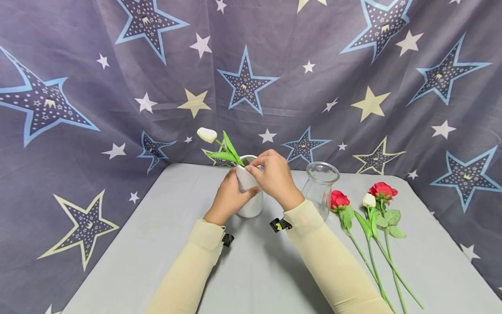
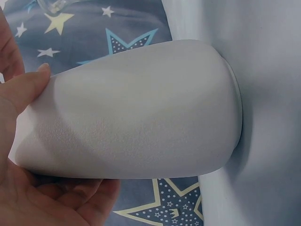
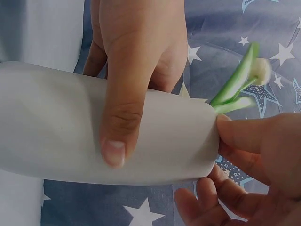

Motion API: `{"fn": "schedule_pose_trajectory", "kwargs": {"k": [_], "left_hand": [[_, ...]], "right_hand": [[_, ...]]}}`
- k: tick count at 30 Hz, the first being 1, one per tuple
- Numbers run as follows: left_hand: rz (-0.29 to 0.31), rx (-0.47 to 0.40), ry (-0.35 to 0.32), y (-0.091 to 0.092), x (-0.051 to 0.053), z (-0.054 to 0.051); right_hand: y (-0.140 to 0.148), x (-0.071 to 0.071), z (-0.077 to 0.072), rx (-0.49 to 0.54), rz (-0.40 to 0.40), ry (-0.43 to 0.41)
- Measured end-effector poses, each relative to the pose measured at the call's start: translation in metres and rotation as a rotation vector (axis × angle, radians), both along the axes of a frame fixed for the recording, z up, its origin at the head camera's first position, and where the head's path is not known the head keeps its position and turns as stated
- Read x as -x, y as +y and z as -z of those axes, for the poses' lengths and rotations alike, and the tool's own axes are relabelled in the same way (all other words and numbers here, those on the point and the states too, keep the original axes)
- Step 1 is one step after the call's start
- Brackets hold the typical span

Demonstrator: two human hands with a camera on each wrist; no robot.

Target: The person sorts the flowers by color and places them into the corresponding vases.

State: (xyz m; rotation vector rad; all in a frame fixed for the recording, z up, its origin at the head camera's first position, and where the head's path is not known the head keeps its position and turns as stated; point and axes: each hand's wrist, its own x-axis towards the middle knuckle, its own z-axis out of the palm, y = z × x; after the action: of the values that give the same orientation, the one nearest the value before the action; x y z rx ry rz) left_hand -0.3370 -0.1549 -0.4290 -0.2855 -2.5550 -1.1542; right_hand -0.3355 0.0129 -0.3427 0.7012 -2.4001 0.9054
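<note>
A white vase (image 1: 252, 205) stands upright on the table, and my left hand (image 1: 230, 198) grips its side, thumb across the front. In the left wrist view the vase (image 2: 136, 113) fills the middle, with the left hand (image 2: 61, 202) around its upper part. A white tulip (image 1: 207, 134) with green leaves leans out of the vase mouth to the left. At the rim, my right hand (image 1: 276, 176) pinches low on the tulip, thumb and forefinger together. The right wrist view has this hand (image 3: 263, 155) at the mouth beside the leaves; the stem inside the vase is hidden.
A clear glass vase (image 1: 322, 174) stands right of the white one, partly behind the right forearm. Further right lie two red roses (image 1: 383, 191) and a white tulip (image 1: 369, 200), stems toward the front. A star-patterned cloth (image 1: 313, 100) hangs behind the table.
</note>
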Motion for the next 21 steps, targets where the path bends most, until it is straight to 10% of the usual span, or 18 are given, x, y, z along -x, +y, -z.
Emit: {"fn": "schedule_pose_trajectory", "kwargs": {"k": [21], "left_hand": [[-0.001,0.005,0.026,0.0006,-0.0011,-0.0025]], "right_hand": [[0.0007,-0.0007,0.0066,0.052,0.022,0.025]]}}
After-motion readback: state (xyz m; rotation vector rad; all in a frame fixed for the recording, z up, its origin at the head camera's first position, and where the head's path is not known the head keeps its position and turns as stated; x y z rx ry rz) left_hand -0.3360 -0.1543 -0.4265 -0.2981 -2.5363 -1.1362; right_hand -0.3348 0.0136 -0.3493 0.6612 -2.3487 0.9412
